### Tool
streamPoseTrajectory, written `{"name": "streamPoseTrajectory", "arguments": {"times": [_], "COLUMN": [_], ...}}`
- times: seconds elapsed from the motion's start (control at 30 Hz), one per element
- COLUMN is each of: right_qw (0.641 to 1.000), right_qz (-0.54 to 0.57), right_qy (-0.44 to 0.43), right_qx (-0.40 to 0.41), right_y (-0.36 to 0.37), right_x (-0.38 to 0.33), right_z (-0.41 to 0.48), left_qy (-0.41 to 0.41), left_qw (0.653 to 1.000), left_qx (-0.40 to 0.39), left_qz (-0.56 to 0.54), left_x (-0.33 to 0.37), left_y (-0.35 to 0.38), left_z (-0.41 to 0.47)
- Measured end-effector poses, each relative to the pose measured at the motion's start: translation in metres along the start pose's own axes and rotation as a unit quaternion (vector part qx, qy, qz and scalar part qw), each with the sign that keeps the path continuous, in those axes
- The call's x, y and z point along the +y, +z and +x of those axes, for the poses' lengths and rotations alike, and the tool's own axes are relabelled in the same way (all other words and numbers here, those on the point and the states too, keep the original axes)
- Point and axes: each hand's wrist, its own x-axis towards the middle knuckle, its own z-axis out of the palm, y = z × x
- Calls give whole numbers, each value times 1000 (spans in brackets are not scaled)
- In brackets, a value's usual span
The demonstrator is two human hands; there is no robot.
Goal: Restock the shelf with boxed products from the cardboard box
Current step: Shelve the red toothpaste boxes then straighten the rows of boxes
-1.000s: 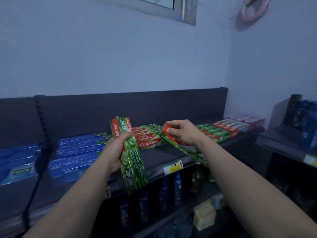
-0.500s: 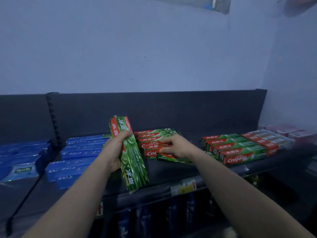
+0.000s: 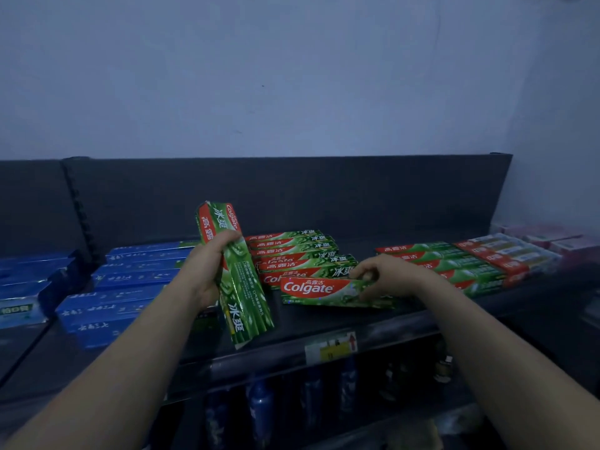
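Note:
My left hand (image 3: 207, 267) grips a bundle of green and red Colgate toothpaste boxes (image 3: 238, 287), held nearly upright above the dark shelf (image 3: 324, 326). My right hand (image 3: 386, 277) holds one more green Colgate box (image 3: 321, 292) at its right end; the box lies flat on the shelf in front of a stack of the same boxes (image 3: 292, 254). The cardboard box is out of view.
Blue toothpaste boxes (image 3: 130, 280) fill the shelf's left side. More green and red boxes (image 3: 454, 264) and pink boxes (image 3: 552, 238) lie to the right. A price tag (image 3: 331, 347) hangs on the shelf edge. Dark bottles (image 3: 259, 407) stand on the lower shelf.
My right hand brought its box from mid-air down onto the shelf in front of the stack. The left hand kept its bundle in place. The view swung left and downward.

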Motion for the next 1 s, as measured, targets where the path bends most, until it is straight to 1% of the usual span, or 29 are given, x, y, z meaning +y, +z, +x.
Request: {"name": "streamPoseTrajectory", "arguments": {"times": [0.07, 0.27, 0.37, 0.47, 0.53, 0.57, 0.6, 0.7, 0.77, 0.83, 0.87, 0.9, 0.97, 1.0], "right_qw": [1000, 997, 994, 989, 984, 981, 978, 958, 952, 957, 955, 942, 893, 874], "right_qz": [19, 47, 43, 23, 43, 70, 111, 248, 275, 261, 272, 315, 436, 476], "right_qy": [-2, -38, -35, -40, -67, -84, -101, -136, -137, -123, -117, -113, -107, -98], "right_qx": [-1, 52, 98, 142, 157, 158, 148, 54, 9, 2, 0, -3, -8, -1], "right_y": [3, 23, 32, 37, 36, 34, 32, 28, 29, 31, 33, 33, 30, 27], "right_x": [3, -1, -5, -10, -18, -25, -31, -47, -51, -52, -52, -52, -52, -51], "right_z": [2, 26, 35, 36, 29, 24, 19, 3, -4, -7, -8, -9, -12, -14], "left_qy": [-1, 8, 11, -4, -6, -8, -9, -4, -4, -8, -12, -16, -23, -21], "left_qw": [1000, 999, 996, 989, 985, 984, 983, 983, 986, 985, 985, 985, 983, 982], "left_qx": [0, -37, -42, -43, -41, -34, -24, 9, 12, 10, 8, 6, 8, 18], "left_qz": [-2, -37, -83, -142, -168, -174, -179, -182, -169, -171, -173, -171, -181, -185], "left_x": [-1, -2, -2, -1, -1, -2, -3, -4, -6, -7, -7, -6, -5, -4], "left_y": [1, 11, 13, 13, 14, 14, 16, 22, 28, 33, 35, 36, 31, 28], "left_z": [2, -3, -8, -11, -12, -11, -11, -9, -8, -8, -10, -12, -15, -15]}}
